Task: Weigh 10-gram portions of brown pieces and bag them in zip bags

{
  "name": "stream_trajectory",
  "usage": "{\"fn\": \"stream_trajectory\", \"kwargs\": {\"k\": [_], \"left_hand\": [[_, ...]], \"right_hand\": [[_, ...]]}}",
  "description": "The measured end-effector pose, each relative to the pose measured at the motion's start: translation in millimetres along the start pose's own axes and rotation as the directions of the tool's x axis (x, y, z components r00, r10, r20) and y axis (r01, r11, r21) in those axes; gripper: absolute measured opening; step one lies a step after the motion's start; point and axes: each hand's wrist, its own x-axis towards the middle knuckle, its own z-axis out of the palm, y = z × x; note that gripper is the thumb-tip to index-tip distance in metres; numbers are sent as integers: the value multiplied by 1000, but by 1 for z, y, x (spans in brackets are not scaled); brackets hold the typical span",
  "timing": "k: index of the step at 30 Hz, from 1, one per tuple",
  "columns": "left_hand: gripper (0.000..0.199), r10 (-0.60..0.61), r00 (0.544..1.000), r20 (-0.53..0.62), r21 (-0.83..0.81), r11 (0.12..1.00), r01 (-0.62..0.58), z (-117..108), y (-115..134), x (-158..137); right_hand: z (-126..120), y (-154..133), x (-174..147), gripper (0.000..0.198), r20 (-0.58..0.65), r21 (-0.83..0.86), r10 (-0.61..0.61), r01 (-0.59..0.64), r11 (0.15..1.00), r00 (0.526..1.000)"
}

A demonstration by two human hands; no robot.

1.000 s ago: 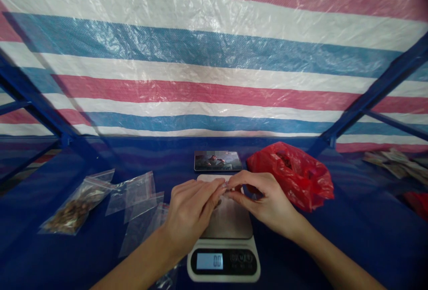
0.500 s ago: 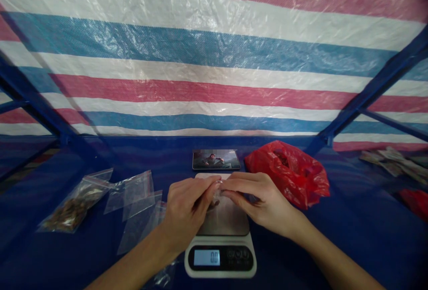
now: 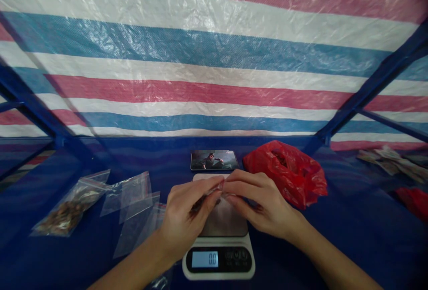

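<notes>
The left hand (image 3: pixel 183 205) and right hand (image 3: pixel 265 200) pinch a clear bag (image 3: pixel 221 186) above the scale (image 3: pixel 227 223); a phone (image 3: pixel 214 161) lies on its far side, a red bag (image 3: pixel 294 174) far right.

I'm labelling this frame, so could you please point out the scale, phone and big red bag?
Scale (image 3: pixel 225 225): head view, on its plate.
Phone (image 3: pixel 214 160): head view, on its screen.
Big red bag (image 3: pixel 296 176): head view, on its side.

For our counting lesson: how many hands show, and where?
2: the left hand, toward the left of the scale, and the right hand, toward its right, pinching what looks like clear plastic. No others show.
</notes>
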Motion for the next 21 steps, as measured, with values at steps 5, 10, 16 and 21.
{"fn": "stream_trajectory", "kwargs": {"k": [5,10,16,21], "left_hand": [[24,-19,1000,-22,31,999,19,-1,1,-5],[29,85,996,37,-20,996,-85,-1,3,-5],[27,158,983,94,-3,987,-158,-3,6,-1],[31,90,988,128,-17,996,-88,2,-3,-5]], "right_hand": [[-2,-4,2,23,-29,-115,-123,119,986,992],[-2,-5,1,34,-28,-214,-213,202,956,977],[-4,-13,1,27,22,-288,-239,235,928,971],[-1,-11,1,23,17,-273,-248,243,931,969]]}}
